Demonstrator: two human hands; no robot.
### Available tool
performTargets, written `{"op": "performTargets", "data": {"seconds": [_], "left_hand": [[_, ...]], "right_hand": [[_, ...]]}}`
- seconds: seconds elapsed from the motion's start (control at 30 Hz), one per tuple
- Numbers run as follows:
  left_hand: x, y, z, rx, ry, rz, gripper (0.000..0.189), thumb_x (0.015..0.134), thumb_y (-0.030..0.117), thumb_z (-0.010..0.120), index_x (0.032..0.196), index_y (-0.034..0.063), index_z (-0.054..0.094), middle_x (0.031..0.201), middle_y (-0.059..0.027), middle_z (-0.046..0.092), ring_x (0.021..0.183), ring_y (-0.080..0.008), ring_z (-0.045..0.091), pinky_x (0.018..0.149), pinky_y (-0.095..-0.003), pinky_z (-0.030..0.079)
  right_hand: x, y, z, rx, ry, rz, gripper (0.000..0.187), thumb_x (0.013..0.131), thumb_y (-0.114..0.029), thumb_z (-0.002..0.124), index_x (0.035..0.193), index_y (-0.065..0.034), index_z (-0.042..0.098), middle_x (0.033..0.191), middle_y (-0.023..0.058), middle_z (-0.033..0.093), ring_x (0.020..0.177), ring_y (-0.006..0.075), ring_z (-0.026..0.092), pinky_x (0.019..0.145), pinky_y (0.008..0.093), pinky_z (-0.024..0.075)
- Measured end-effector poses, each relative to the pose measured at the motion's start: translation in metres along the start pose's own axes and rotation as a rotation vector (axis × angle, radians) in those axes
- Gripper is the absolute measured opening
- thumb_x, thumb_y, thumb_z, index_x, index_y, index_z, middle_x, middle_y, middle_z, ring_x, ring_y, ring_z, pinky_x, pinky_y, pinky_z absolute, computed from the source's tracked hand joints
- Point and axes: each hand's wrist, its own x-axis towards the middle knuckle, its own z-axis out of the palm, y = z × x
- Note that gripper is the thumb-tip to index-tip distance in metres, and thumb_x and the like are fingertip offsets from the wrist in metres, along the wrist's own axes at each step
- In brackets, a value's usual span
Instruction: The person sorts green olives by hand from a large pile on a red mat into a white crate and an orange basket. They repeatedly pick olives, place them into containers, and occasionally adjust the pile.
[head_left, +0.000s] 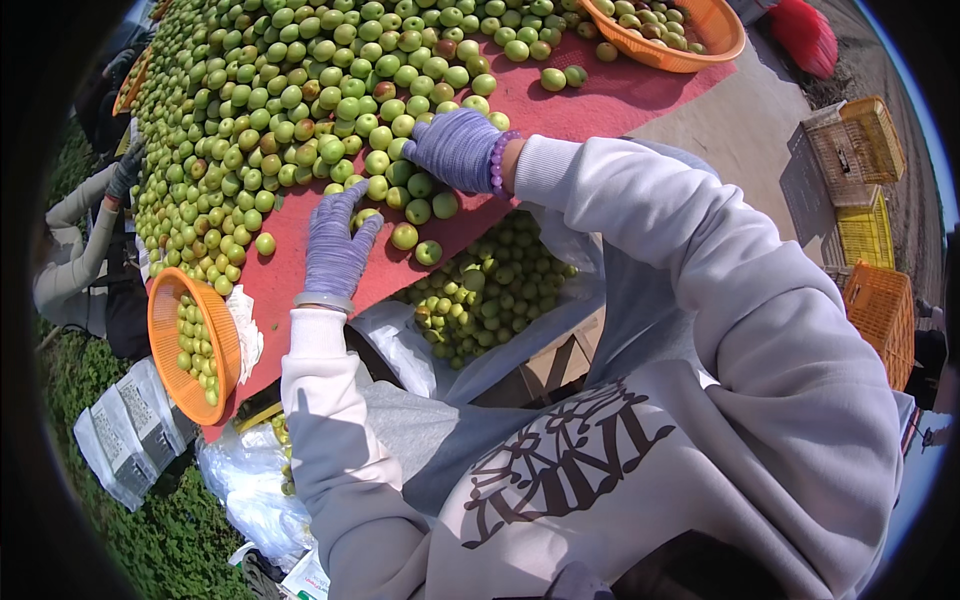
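Note:
A large heap of green fruit (300, 97), some with reddish-brown patches, lies on a red cloth (285, 225). My left hand (339, 240), in a purple knit glove, rests at the heap's near edge; a green fruit shows between its thumb and fingers, and whether it is gripped is unclear. To the right, my right hand (457, 150), in a matching glove, is bent over fruit, its fingertips partly hidden. Several loose fruits (405, 236) lie between the hands and the cloth's edge. Below that edge, a container lined with clear plastic (517, 337) holds more green fruit (487, 285).
An orange plastic basket (225, 330) with fruit stands at the left, another (720, 37) at the upper right. A co-worker's gloved hand (126, 172) is at the heap's far left. Plastic crates (877, 307) stand at the right, a wrapped grey box (127, 427) at the lower left.

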Motion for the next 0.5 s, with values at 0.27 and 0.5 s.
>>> {"op": "performTargets", "data": {"seconds": [0.27,0.5], "left_hand": [[-0.003,0.008,-0.002,-0.107,-0.131,-0.241,0.064,0.072,0.012,0.083,0.13,0.0091,0.056,0.111,-0.0138,0.063,0.104,-0.0306,0.059,0.095,-0.0422,0.048],[0.0,0.01,0.004,0.078,-0.051,-0.106,0.056,0.072,0.02,0.083,0.119,0.0034,0.059,0.106,-0.0175,0.063,0.101,-0.034,0.061,0.09,-0.0442,0.049]], "right_hand": [[0.014,0.029,0.003,0.556,0.072,0.162,0.03,0.089,-0.035,0.062,0.104,-0.0094,0.065,0.084,0.0133,0.068,0.08,0.0305,0.068,0.071,0.043,0.0536],[0.018,-0.011,0.01,0.297,0.139,-0.094,0.02,0.089,-0.024,0.061,0.101,-0.0092,0.068,0.096,0.0136,0.061,0.079,0.0316,0.066,0.064,0.0426,0.0548]]}}
